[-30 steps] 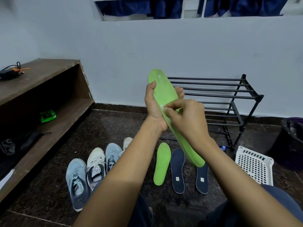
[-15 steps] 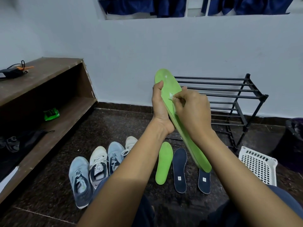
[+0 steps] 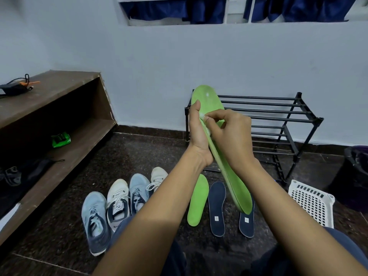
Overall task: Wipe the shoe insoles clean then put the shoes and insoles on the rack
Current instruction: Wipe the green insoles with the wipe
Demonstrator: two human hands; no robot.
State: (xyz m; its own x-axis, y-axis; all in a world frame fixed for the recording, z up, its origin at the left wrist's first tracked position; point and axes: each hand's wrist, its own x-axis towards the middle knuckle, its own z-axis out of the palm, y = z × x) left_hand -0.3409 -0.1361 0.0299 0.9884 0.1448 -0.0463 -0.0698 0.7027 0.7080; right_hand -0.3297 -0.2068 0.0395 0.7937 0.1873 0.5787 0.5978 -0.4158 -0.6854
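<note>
A long green insole (image 3: 237, 188) stands tilted in front of me, toe end up. My left hand (image 3: 197, 134) grips its left edge near the middle. My right hand (image 3: 231, 134) pinches a small white wipe (image 3: 205, 117) against the insole's upper face. On the floor below lie a second green insole (image 3: 197, 200) and two dark blue insoles (image 3: 217, 208) (image 3: 247, 224), the right one partly hidden. Several sneakers (image 3: 117, 202), light blue and white, stand in a row at the left. The black metal shoe rack (image 3: 278, 120) stands against the wall behind my hands.
A wooden shelf unit (image 3: 65, 136) runs along the left, with a green packet (image 3: 60, 139) on its lower board. A white perforated basket (image 3: 310, 202) sits at the right on the dark floor, beside a dark bin (image 3: 356, 172).
My right hand has slid the wipe up the insole from its middle toward the toe end. The view has shifted a little, so the rack shows more fully.
</note>
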